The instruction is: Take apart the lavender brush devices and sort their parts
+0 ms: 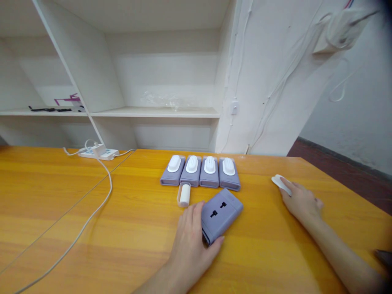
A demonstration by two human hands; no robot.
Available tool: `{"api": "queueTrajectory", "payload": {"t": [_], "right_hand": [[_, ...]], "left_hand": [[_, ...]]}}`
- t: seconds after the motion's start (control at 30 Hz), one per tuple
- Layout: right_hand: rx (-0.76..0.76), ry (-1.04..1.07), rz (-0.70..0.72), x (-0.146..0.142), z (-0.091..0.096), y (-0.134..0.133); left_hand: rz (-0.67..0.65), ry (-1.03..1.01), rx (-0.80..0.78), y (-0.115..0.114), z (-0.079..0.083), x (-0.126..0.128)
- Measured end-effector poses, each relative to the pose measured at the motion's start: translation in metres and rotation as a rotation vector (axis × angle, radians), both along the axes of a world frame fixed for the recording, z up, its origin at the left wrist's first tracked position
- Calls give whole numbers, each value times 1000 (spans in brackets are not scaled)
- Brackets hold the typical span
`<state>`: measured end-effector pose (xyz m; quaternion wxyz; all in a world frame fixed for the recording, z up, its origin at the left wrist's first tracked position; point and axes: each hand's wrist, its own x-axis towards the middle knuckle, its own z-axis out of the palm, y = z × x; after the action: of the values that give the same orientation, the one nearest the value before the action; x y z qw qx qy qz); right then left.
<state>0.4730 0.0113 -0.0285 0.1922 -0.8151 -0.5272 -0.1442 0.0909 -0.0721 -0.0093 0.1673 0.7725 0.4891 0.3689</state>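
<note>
My left hand (191,239) grips a purple travel adapter (222,212) that lies flat on the orange table (122,228), socket face up, with fingers on its left edge and thumb under its near corner. My right hand (301,202) rests on the table to the right, fingers closed over a small white cap (280,182). A row of several purple adapters (200,171) with white caps on top stands just behind. A small white cylinder in a clear sleeve (184,194) lies just in front of that row, beside my left fingertips.
A white power strip (98,152) with a plugged charger sits at the table's back left, its white cable (104,196) trailing toward the near left edge. White shelves (153,111) and a wall with cables stand behind the table.
</note>
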Motion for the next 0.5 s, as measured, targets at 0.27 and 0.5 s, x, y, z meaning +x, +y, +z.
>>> {"api": "queueTrajectory", "payload": {"t": [0.27, 0.5], "right_hand": [[153, -101, -53, -34, 18, 9], [99, 98, 780, -188, 83, -4]], "left_hand": [[-98, 80, -1, -8, 12, 1], [-163, 155, -29, -8, 13, 0]]}}
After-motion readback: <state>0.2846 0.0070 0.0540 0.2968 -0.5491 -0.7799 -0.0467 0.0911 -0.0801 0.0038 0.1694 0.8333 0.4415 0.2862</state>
